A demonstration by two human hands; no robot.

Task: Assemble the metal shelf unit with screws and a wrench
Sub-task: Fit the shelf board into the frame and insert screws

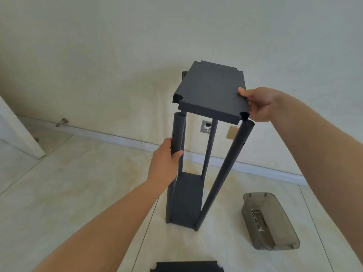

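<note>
A dark grey shelf frame stands on the floor: several round posts rise from a bottom shelf panel [187, 201]. My left hand [166, 163] grips the near left post [177, 134] just below its top. My right hand [259, 104] holds the near right edge of a loose dark shelf panel [211, 89], thumb on top. That panel hovers flat just above the post tops, its notched corners close to the near right post [225, 169] and the left post. Another dark panel [186, 266] lies on the floor at the bottom edge of view.
A grey translucent plastic tray [279, 232] with a small metal tool and hardware inside lies on the tiled floor to the right of the frame. The wall with a baseboard, a wall socket [232, 132] and a doorstop [62, 122] is behind. A white door edge is at left.
</note>
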